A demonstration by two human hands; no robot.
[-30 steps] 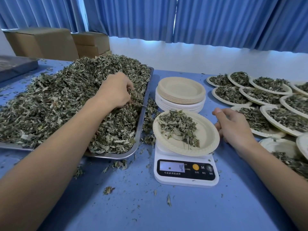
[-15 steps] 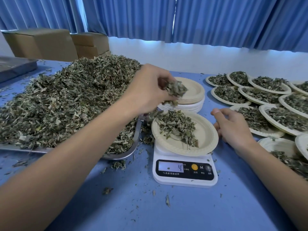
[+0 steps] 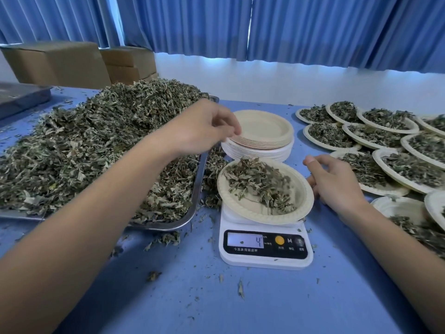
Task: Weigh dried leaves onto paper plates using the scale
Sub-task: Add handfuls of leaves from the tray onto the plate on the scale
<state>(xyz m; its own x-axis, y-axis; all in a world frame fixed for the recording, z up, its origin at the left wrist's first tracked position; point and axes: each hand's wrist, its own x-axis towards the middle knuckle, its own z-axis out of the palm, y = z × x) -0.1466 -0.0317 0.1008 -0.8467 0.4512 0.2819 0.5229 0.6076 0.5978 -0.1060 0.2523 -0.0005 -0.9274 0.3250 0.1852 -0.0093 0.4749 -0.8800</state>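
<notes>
Head view: a white kitchen scale point(image 3: 265, 247) sits on the blue table point(image 3: 240, 304), its display showing 4. On its platform rests a paper plate point(image 3: 237, 208), tilted a little toward the camera, with a loose heap of dried leaves point(image 3: 260, 182) spread across its middle and left side.

The left hand point(image 3: 204, 127) hangs in the air above the gap between the metal tray point(image 3: 192, 213) and the stack of empty plates point(image 3: 260, 131), behind the scale. Its fingers point down and curl loosely; they are blurred, so I cannot tell whether they hold any leaves.

The right hand point(image 3: 337, 183) rests on the table just beside the right rim of the plate on the scale, fingers relaxed and slightly spread, thumb lifted, holding nothing.

The tray on the left carries a big pile of leaves point(image 3: 96, 145), some spilled over its edge onto the table. To the right lie many filled plates point(image 3: 361, 136), overlapping each other in rows. Leaf crumbs dot the table in front of the scale. Cardboard boxes point(image 3: 60, 63) stand at the far left under blue curtains point(image 3: 301, 27).
</notes>
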